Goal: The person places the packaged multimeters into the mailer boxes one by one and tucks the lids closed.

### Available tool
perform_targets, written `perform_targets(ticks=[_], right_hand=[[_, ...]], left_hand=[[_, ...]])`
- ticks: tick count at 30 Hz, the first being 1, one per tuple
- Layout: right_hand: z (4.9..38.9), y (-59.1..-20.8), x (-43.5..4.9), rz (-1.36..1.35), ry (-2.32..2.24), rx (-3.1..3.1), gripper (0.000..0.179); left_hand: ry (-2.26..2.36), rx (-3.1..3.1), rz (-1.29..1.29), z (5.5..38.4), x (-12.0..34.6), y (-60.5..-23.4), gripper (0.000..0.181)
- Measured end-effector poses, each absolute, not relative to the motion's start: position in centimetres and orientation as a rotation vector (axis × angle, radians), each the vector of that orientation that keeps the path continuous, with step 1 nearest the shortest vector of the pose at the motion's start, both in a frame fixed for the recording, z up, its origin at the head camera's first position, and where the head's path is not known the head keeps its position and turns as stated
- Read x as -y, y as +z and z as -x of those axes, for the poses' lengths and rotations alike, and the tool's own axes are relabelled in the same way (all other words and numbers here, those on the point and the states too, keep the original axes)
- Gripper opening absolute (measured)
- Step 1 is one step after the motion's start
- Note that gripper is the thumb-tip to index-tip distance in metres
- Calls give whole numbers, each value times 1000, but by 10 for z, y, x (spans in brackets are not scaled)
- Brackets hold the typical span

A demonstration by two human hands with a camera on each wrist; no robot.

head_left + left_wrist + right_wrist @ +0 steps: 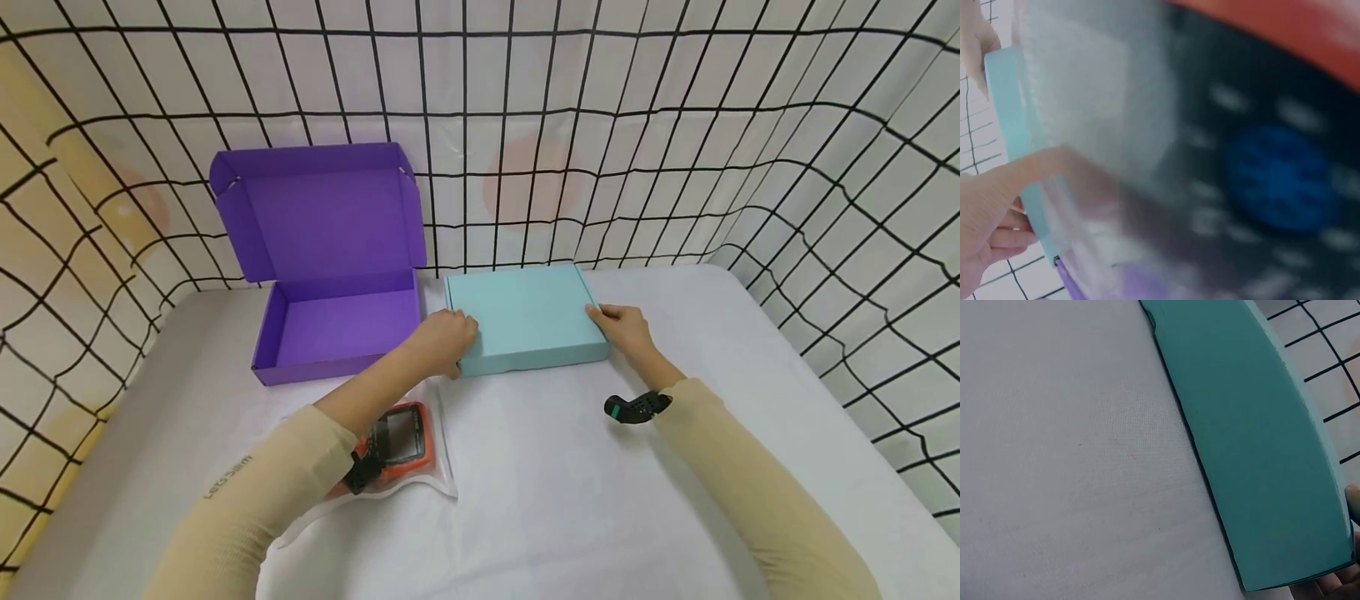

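A closed light-teal cardboard mailer box [528,317] lies flat on the white tabletop, near the netting at the back. My left hand [442,340] grips its left side at the front corner, with curled fingers on the lid edge. At the opposite side my right hand [624,329] holds the right edge, thumb on top; its fingers [1329,582] show under the box's end in the right wrist view. Immediately left of the teal box stands a purple mailer box [345,325], its lid raised and its inside bare.
Beneath my left forearm lies a clear plastic bag [442,475] with an orange-and-black device [405,433] that has a screen. Black netting [525,112] surrounds the white tabletop [540,500] at the back and both sides.
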State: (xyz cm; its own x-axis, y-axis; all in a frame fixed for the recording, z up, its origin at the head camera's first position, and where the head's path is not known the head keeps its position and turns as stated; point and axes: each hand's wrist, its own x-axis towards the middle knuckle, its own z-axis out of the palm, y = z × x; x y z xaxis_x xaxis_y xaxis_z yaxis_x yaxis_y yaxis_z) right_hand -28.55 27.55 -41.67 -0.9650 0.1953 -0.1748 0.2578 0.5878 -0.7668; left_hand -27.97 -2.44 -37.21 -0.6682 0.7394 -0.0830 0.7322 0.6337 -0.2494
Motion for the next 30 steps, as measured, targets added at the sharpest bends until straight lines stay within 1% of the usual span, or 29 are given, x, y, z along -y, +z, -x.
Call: perform_targets(ticks=[17, 22, 30], right_hand=[[286, -418, -279, -414, -1351, -2703, 68], [285, -419, -277, -416, -1361, -2695, 68], [287, -418, -279, -424, -1382, -2695, 69]], left_hand=[[418, 2941, 1279, 283, 21, -359, 44], [368, 3000, 1308, 285, 23, -357, 44], [455, 2913, 1393, 285, 22, -354, 40]])
